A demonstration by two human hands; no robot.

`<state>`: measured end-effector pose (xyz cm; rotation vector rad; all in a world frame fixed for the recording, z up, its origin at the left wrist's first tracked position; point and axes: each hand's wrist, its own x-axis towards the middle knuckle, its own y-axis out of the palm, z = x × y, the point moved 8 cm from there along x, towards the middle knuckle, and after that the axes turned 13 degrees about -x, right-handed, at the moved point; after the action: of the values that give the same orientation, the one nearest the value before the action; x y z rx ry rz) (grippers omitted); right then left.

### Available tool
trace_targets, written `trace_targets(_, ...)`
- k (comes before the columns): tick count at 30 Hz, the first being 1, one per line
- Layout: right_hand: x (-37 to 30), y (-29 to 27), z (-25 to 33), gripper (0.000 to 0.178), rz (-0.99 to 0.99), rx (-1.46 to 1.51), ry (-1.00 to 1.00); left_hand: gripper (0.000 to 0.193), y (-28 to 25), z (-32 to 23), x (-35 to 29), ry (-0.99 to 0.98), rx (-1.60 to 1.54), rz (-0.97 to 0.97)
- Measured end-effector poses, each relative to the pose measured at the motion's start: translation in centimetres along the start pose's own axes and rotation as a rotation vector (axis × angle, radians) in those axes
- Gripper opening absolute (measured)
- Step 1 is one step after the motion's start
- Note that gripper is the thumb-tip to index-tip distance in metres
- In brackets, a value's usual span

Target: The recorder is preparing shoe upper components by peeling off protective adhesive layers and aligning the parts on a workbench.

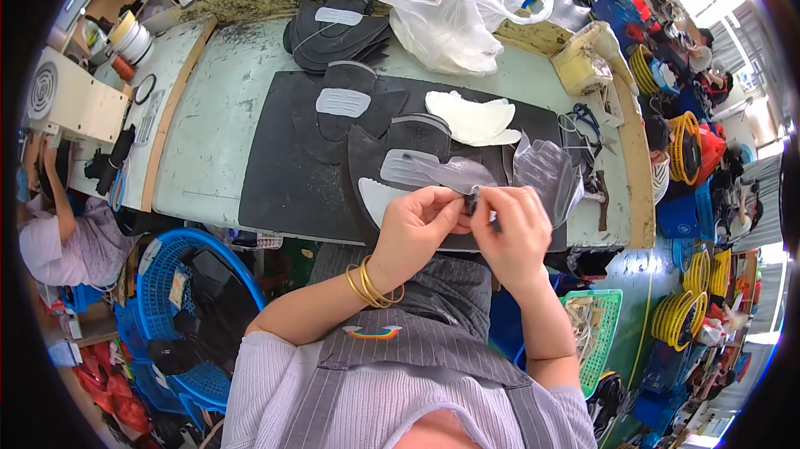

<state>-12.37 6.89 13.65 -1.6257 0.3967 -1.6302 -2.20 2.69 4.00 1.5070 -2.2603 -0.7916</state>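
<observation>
At the tabletop's (217, 115) near edge, both hands pinch a translucent film piece (433, 172) over the black mat (283, 165), left hand (417, 228) and right hand (512, 228) apparently peeling it, needing a steady pull apart.

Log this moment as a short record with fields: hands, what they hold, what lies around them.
left hand: pinching a small dark piece against the right hand
right hand: pinching the same dark piece
wrist: gold bangles on the left
under hands: black mat on a pale green table
on mat: clear film piece, white cut pieces, black cut pieces
far edge: stack of black pieces, clear plastic bag
right of mat: scissors
lower left: blue basket
</observation>
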Motion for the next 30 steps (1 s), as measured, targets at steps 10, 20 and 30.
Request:
trace_targets(10,-2.7,2.6,-4.7,0.005,0.180,0.978,0.780,0.012,1.0,-0.8,-0.7,-0.175,-0.239,0.119)
trace_targets(20,-4.1,3.2,-5.9,0.011,0.277,0.696,0.844,0.017,2.2,-4.7,-3.1,0.678,0.743,0.125)
trace_targets(30,-5.8,3.8,1.3,0.012,-0.062,0.302,0.341,0.017,-1.5,4.1,-1.1,-0.241,-0.344,-0.234)
